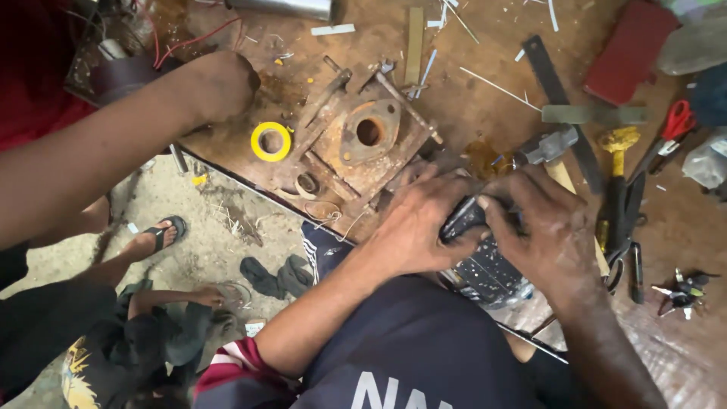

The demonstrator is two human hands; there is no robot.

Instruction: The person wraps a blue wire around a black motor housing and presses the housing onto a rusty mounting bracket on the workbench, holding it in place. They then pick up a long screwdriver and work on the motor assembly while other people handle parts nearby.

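My left hand [420, 223] and my right hand [541, 227] both grip a small black device [463, 218] at the near edge of a rusty brown workbench [485, 98]. The fingers of both hands close over its top, hiding most of it. Below the hands a dark, speckled cylindrical part [488, 274] rests against my lap. A hammer [547, 149] with a wooden handle lies just beyond my right hand.
A rusty metal flange plate [369, 134] with a round hole and a yellow tape roll [271, 141] sit mid-bench. Another person's arm [113, 144] leans on the bench's left corner. Red-handled scissors [670, 130], a file [560, 106], screwdrivers, keys [681, 291] lie right. A small person crouches on the floor below left.
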